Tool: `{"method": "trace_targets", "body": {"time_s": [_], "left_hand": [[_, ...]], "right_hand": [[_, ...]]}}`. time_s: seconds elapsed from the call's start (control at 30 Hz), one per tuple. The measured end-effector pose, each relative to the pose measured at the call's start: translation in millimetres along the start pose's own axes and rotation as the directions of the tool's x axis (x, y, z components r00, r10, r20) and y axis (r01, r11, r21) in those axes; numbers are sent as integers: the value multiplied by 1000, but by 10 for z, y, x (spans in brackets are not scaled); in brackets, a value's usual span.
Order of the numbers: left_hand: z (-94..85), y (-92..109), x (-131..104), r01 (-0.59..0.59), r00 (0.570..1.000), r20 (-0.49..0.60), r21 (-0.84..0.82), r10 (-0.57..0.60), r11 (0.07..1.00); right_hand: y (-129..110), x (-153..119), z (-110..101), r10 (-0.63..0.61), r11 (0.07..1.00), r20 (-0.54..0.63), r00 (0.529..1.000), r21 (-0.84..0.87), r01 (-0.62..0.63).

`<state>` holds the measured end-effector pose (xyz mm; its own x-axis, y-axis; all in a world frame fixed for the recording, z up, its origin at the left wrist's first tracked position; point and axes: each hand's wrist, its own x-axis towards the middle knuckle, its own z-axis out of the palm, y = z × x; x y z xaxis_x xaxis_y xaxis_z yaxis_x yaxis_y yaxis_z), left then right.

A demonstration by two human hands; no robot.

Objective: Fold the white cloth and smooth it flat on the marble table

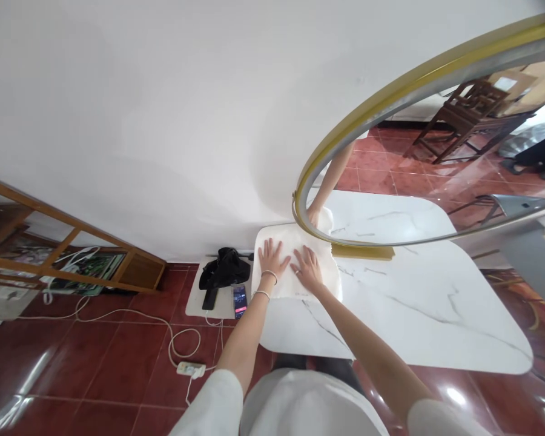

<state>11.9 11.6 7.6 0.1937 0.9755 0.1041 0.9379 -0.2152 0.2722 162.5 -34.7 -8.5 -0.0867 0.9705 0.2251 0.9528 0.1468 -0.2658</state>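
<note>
A white cloth (pixel 295 287) with an uneven right edge lies spread over the left end of the white marbled table (pixel 418 315). My left hand (pixel 272 259) rests flat on the cloth with its fingers spread; two thin bracelets circle that wrist. Just to its right, my right hand (pixel 307 269) also lies flat on the cloth, fingers apart, with a ring on one finger. Neither hand grips anything.
A round gold-framed mirror (pixel 345 136) leans over the table's back on a gold base (pixel 363 251). Left of the table, a low stool (pixel 195 300) bears a black bag (pixel 227 266) and a lit phone (pixel 240 301). A power strip (pixel 191 369) and cables lie on red tiles.
</note>
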Motion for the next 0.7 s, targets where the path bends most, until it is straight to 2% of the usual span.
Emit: {"method": "trace_targets", "body": {"time_s": [0.07, 0.13, 0.2, 0.3, 0.43, 0.53, 0.7], "left_hand": [[-20, -9, -128, 11, 1000, -10, 3, -11, 1000], [-54, -33, -363, 32, 999, -19, 16, -32, 999], [-90, -66, -669, 70, 997, -37, 33, -69, 997], [-122, -103, -1171, 148, 987, -76, 49, -144, 988], [-107, -50, -1686, 176, 978, -119, 52, -168, 983], [-59, 109, -1843, 122, 985, -126, 41, -116, 992], [99, 561, -1791, -39, 993, -112, -34, 35, 999]], "right_hand": [[-85, -156, -19, 14, 1000, -7, 1000, 4, -14], [-181, -375, -57, -8, 1000, -5, 1000, 13, 8], [-279, -619, -110, -100, 995, 13, 995, 22, 100], [-417, -980, -200, -268, 963, 60, 962, 45, 266], [-512, -1388, -309, -311, 950, 105, 945, 69, 305], [-437, -1621, -375, -291, 956, 100, 951, 58, 287], [-54, -1940, -482, -156, 988, 59, 986, -7, 157]]}}
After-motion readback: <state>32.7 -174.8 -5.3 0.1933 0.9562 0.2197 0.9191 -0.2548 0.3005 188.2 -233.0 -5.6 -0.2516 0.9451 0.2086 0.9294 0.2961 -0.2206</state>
